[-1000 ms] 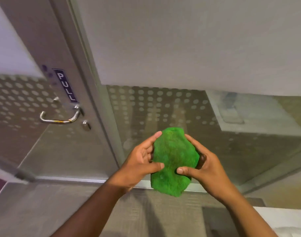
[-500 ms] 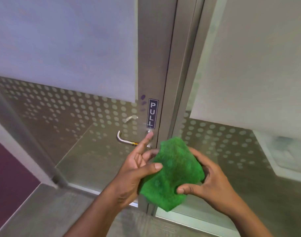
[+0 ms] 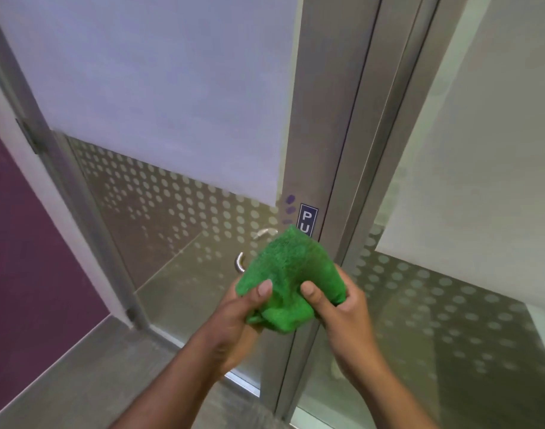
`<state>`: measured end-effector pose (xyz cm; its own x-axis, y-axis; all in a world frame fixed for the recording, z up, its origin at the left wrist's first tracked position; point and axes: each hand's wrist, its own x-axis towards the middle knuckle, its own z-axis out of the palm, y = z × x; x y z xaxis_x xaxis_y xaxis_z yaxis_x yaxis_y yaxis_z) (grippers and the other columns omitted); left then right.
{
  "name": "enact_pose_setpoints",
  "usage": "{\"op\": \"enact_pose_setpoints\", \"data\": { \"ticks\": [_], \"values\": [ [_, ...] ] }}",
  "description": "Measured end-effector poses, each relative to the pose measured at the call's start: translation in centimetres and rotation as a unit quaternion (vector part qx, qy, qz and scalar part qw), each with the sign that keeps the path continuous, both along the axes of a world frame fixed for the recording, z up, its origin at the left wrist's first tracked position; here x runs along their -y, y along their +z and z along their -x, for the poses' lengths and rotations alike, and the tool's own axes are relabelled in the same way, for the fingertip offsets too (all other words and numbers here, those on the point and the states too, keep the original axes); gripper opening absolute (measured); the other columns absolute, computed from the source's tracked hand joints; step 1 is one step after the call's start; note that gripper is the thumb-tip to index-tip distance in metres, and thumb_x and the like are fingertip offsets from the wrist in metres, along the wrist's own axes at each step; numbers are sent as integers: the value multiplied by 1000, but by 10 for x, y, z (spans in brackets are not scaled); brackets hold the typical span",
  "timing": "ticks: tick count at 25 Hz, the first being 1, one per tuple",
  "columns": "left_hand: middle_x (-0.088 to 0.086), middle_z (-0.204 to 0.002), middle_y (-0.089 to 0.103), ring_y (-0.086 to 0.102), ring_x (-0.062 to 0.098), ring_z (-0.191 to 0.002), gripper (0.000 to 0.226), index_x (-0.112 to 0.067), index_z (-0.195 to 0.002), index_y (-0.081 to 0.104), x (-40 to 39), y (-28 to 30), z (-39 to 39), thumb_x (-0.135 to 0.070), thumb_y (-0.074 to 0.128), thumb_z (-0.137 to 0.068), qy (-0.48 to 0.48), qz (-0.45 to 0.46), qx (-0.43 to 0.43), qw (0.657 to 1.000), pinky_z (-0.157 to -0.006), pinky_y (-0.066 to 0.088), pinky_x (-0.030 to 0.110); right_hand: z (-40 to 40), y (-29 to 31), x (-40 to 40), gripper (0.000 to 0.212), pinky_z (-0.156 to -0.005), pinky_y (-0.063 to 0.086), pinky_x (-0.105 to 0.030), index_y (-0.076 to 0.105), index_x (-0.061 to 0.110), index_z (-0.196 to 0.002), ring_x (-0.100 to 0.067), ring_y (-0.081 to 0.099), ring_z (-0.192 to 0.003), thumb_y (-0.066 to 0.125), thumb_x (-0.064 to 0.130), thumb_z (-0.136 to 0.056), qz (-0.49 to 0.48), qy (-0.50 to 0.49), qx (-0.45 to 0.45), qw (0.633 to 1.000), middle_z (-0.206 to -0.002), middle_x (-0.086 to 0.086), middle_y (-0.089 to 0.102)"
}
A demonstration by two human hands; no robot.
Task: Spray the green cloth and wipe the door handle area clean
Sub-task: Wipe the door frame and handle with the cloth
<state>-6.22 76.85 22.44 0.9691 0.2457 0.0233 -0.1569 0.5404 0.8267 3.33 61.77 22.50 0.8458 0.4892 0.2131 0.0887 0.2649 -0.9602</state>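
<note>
Green cloth [image 3: 291,281] is bunched between left hand [image 3: 238,314] and right hand [image 3: 339,308], both closed on it, in front of door handle [image 3: 240,262]. A flat pad should be folded before wiping near the PULL sign [image 3: 308,218].

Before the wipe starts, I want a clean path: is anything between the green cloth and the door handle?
Nothing visible blocks it. The green cloth, bunched in the left hand and right hand, sits just in front of the door handle and hides most of it; only its curved left end shows.
</note>
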Motion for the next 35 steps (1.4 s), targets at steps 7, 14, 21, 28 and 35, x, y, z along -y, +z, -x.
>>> {"op": "enact_pose_setpoints", "data": {
  "ticks": [7,14,21,28,35],
  "values": [
    [16,-130,74,71,28,-120,80,-10,-127,75,-5,4,-28,-34,102,-56,-38,112,11,993,-98,59,39,-6,5,-38,69,-94,67,-35,85,31,-120,-28,80,-116,101,69,-64,-85,-4,-95,992,-124,-12,83],
    [27,-121,74,77,33,-102,62,-10,-122,66,-39,33,-41,-29,93,-69,72,2,-15,997,-81,66,44,9,10,-65,78,-86,69,-31,88,30,-114,-26,82,-113,97,81,-56,-78,-9,-130,988,-122,-12,84],
    [24,-127,74,73,38,-115,57,-9,-126,74,-43,43,-38,-35,88,-77,-3,-8,2,1000,-97,60,55,5,13,-83,50,-81,68,-33,88,41,-98,-23,84,-94,78,82,-72,-5,-114,-98,989,-101,-1,87],
    [-1,-82,76,75,18,-76,23,-24,-92,68,-74,49,-57,-31,86,-80,229,-303,20,925,-66,61,36,-12,26,-44,54,-63,38,-26,67,17,-79,-13,55,-69,48,55,-113,218,-270,357,867,-73,9,60],
    [-18,-92,70,68,-6,-88,40,-34,-115,65,-56,42,-86,-30,86,-81,310,-519,31,796,-68,49,9,-84,88,-34,15,-83,35,-43,77,7,-94,-29,56,-97,70,16,-104,214,-402,634,625,-95,-12,72]
  ]
}}
